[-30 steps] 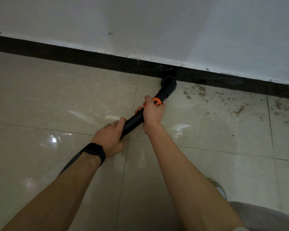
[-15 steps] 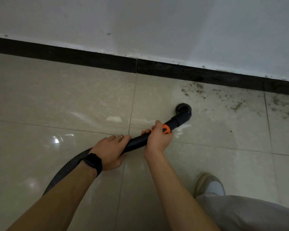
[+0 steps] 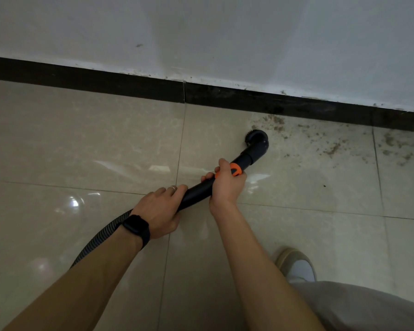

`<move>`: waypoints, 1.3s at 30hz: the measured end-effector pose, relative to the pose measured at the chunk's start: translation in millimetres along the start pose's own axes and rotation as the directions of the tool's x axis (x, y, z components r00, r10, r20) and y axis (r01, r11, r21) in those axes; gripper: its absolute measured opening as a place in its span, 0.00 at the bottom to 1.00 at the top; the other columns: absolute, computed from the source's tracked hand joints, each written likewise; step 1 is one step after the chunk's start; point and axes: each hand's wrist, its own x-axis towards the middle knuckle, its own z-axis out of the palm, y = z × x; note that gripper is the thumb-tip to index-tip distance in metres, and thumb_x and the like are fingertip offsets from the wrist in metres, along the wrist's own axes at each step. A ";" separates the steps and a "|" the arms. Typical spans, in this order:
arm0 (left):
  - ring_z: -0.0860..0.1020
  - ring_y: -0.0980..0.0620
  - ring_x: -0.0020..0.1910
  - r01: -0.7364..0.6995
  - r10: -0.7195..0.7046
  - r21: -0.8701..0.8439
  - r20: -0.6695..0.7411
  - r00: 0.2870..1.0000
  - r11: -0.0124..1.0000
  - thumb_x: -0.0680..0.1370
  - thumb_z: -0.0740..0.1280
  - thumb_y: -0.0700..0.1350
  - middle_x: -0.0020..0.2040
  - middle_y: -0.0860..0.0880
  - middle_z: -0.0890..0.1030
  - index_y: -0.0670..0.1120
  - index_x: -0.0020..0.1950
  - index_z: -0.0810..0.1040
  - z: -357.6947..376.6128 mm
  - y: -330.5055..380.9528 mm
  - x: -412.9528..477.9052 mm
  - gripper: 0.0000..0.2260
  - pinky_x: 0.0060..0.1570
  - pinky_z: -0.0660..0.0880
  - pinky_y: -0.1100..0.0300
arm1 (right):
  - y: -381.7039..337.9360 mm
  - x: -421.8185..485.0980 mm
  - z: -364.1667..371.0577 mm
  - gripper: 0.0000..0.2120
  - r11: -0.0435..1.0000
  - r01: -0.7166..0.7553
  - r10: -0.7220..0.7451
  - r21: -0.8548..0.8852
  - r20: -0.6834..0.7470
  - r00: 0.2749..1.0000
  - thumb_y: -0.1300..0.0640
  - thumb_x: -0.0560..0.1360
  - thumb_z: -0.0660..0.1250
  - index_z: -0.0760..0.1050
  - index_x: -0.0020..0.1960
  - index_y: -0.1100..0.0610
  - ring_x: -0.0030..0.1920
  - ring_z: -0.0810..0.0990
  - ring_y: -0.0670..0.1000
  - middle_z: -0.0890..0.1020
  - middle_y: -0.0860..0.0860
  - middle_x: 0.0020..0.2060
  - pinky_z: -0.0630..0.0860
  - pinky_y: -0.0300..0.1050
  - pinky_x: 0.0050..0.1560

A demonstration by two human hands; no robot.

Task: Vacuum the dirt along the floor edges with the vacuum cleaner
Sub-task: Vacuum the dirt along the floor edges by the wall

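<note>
Both hands grip a black vacuum wand (image 3: 201, 188) with an orange collar (image 3: 234, 169). My right hand (image 3: 226, 182) is closed around the wand just behind the collar. Lower on the wand, where the ribbed hose (image 3: 98, 237) starts, sits my left hand (image 3: 160, 212), which wears a black watch. The round brush nozzle (image 3: 256, 140) rests on the beige floor tile, a short way in front of the dark skirting board (image 3: 225, 94). Brown dirt (image 3: 332, 145) lies scattered on the tiles to the nozzle's right, along the skirting.
A white wall (image 3: 225, 39) rises above the skirting. My right foot in a light shoe (image 3: 296, 266) and a grey trouser leg (image 3: 368, 306) are at the lower right. Glossy tiles (image 3: 81, 144) stretch to the left.
The nozzle pulled back from the skirting board and shifted right, then moved up again towards the dirt patch. Both hands stayed on the wand.
</note>
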 end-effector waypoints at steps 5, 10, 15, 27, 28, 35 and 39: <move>0.74 0.47 0.46 0.010 -0.010 -0.009 -0.004 1.000 1.000 0.75 0.65 0.50 0.54 0.49 0.76 0.50 0.65 0.63 -0.4 0.4 7.1 0.20 0.41 0.74 0.53 | -5.4 5.5 4.2 0.12 1.000 -0.007 0.007 0.003 0.024 1.000 0.62 0.78 0.70 0.67 0.55 0.56 0.23 0.74 0.49 0.76 0.53 0.34 0.78 0.45 0.29; 0.74 0.48 0.45 0.023 -0.024 -0.026 -0.006 1.000 0.999 0.75 0.65 0.49 0.53 0.50 0.76 0.51 0.64 0.63 -1.7 -0.3 11.0 0.21 0.41 0.75 0.53 | -7.7 9.9 7.9 0.12 1.000 -0.015 0.015 -0.003 0.043 0.999 0.62 0.78 0.70 0.67 0.54 0.55 0.24 0.75 0.49 0.76 0.53 0.35 0.78 0.45 0.30; 0.74 0.47 0.44 0.028 -0.028 -0.021 -0.022 0.999 0.999 0.74 0.65 0.49 0.52 0.50 0.76 0.50 0.63 0.62 -2.5 -0.6 17.1 0.20 0.38 0.72 0.56 | -12.3 14.3 12.3 0.12 1.000 -0.017 0.018 -0.011 0.065 0.998 0.62 0.78 0.70 0.68 0.55 0.55 0.24 0.75 0.49 0.76 0.53 0.34 0.78 0.45 0.29; 0.75 0.47 0.47 0.066 -0.067 -0.029 -0.040 0.997 0.997 0.74 0.66 0.49 0.54 0.49 0.76 0.50 0.65 0.63 -9.5 0.3 31.0 0.21 0.39 0.71 0.56 | -21.8 24.8 24.3 0.14 0.999 -0.013 0.016 -0.030 0.093 0.995 0.62 0.78 0.70 0.68 0.59 0.56 0.24 0.76 0.48 0.77 0.53 0.36 0.79 0.45 0.30; 0.75 0.47 0.47 0.067 -0.068 -0.033 -0.042 0.997 0.997 0.74 0.66 0.49 0.54 0.49 0.76 0.50 0.65 0.63 -9.9 0.2 32.2 0.21 0.39 0.71 0.56 | -22.6 25.7 25.3 0.14 0.999 -0.011 0.014 -0.033 0.096 0.995 0.62 0.78 0.70 0.68 0.58 0.56 0.24 0.75 0.48 0.77 0.53 0.36 0.79 0.45 0.30; 0.70 0.51 0.40 0.071 -0.075 -0.076 -0.057 0.996 0.995 0.74 0.67 0.47 0.51 0.49 0.76 0.51 0.63 0.62 -10.5 -3.0 39.2 0.21 0.37 0.69 0.58 | -28.1 31.1 33.8 0.16 0.998 0.003 0.003 -0.067 0.098 0.995 0.61 0.78 0.70 0.69 0.63 0.58 0.24 0.76 0.48 0.76 0.53 0.36 0.79 0.46 0.31; 0.69 0.51 0.39 0.097 -0.106 -0.114 -0.069 0.992 0.989 0.74 0.67 0.46 0.50 0.49 0.76 0.50 0.62 0.62 -12.6 -5.4 39.3 0.20 0.35 0.69 0.57 | -28.2 30.6 42.3 0.14 0.996 0.003 0.005 -0.086 0.098 0.995 0.61 0.78 0.70 0.68 0.60 0.57 0.24 0.76 0.47 0.76 0.54 0.37 0.79 0.46 0.31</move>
